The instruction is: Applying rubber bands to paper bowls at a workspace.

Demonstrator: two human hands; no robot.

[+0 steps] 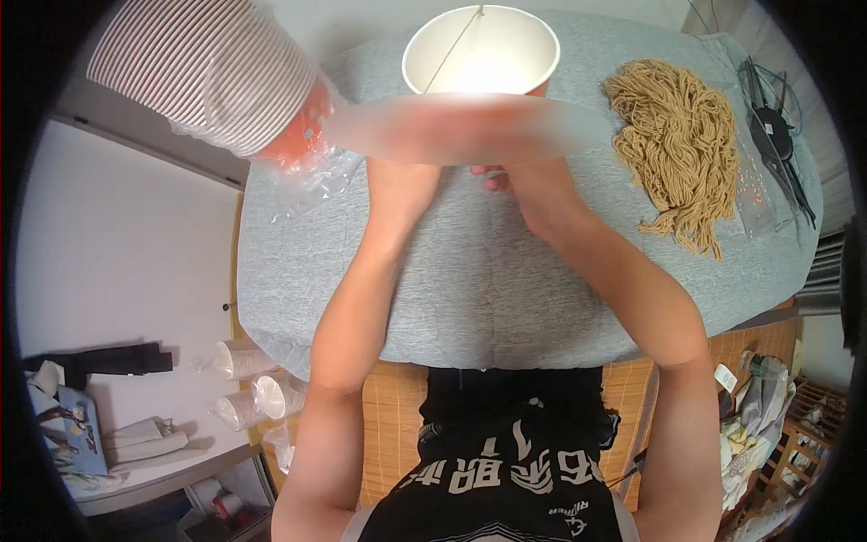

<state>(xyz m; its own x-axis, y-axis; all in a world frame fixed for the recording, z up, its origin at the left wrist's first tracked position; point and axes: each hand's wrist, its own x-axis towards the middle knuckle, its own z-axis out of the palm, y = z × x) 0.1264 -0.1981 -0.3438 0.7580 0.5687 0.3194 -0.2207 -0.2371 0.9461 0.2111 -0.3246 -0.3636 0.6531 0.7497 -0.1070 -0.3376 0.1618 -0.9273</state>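
A large paper bucket, white inside and orange-red outside, stands at the far middle of the table. One thin tan cord runs from a knot at its far rim down across the opening to the near side. My left hand and my right hand are close together at the bucket's near side. A blurred patch covers most of both hands and the bucket's front wall. Some curled fingers of the right hand show below the blur; what they hold is hidden. The left hand's fingers cannot be seen.
A tall nested stack of paper buckets in clear plastic leans at the far left. Right of the hands lies a heap of tan cords, with a black folded stand-like object beyond. Grey quilted cloth covers the table.
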